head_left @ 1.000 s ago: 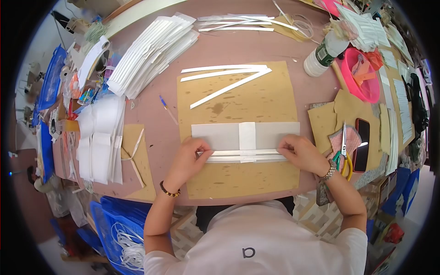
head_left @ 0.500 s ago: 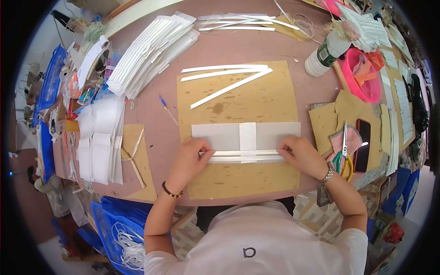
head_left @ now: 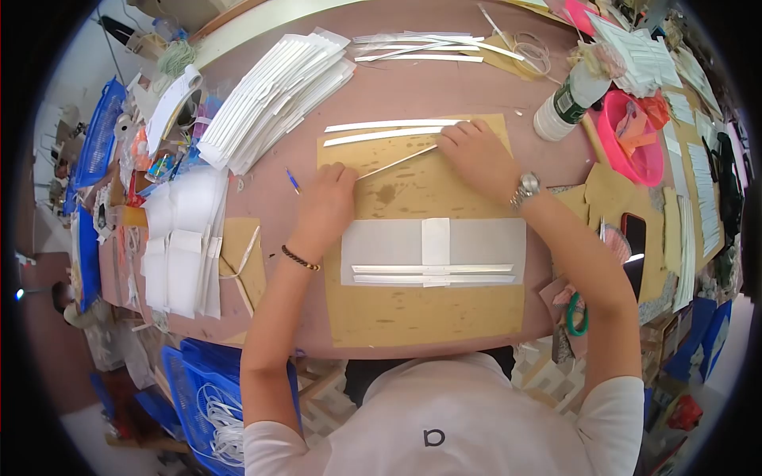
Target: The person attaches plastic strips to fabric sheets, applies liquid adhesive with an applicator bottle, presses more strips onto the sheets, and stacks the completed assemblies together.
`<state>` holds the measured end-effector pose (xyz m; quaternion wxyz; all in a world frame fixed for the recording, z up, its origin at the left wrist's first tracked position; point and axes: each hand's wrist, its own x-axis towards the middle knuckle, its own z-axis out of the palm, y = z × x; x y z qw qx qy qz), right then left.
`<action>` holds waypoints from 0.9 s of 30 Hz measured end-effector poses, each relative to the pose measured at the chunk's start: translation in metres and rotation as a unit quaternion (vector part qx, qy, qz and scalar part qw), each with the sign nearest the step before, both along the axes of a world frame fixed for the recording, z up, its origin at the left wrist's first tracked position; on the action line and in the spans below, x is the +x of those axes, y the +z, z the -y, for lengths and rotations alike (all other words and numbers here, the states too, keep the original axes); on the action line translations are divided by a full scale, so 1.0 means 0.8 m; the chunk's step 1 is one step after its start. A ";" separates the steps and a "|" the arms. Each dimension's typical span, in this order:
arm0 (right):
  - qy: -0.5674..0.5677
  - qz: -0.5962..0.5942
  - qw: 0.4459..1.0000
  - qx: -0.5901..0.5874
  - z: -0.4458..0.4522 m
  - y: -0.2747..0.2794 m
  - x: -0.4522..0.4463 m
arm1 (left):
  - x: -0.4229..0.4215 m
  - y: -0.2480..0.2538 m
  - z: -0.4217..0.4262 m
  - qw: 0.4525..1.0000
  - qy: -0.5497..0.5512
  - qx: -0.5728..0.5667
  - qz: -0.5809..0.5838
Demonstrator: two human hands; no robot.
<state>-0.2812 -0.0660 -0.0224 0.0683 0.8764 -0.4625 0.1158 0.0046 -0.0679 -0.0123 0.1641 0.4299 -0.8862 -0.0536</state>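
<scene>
My left hand (head_left: 329, 202) is closed on the lower left end of a slanted white strip (head_left: 398, 162), and my right hand (head_left: 474, 155) pinches its upper right end. Two more white strips (head_left: 381, 136) lie above it on the brown paper sheet (head_left: 429, 317). Nearer to me, a pale rectangular sheet (head_left: 484, 242) has a white band (head_left: 435, 240) down its middle. Two thin strips (head_left: 389, 274) lie parallel across that sheet's lower part, with no hand on them.
Stacked white strips (head_left: 274, 99) and folded white sheets (head_left: 186, 254) are at the left. On the right are a bottle (head_left: 563, 107), a pink basket (head_left: 651, 163), a phone (head_left: 633, 238) and scissors with a green handle (head_left: 577, 316), partly hidden by my right arm.
Both hands have left the thin strips on the pale sheet and moved up and away from me. They now hold the slanted strip by its ends. The view has shifted slightly.
</scene>
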 end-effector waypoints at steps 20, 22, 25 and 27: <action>-0.141 0.351 0.841 0.387 -0.181 0.034 -0.022 | 0.017 0.010 -0.094 0.892 0.064 0.396 -0.207; -0.137 0.353 0.840 0.387 -0.181 0.034 -0.022 | 0.018 0.008 -0.094 0.882 0.061 0.415 -0.216; -0.134 0.334 0.852 0.380 -0.181 0.032 -0.022 | 0.017 0.013 -0.090 0.876 0.067 0.427 -0.212; -0.131 0.313 0.866 0.369 -0.182 0.030 -0.020 | 0.018 0.013 -0.088 0.881 0.061 0.424 -0.200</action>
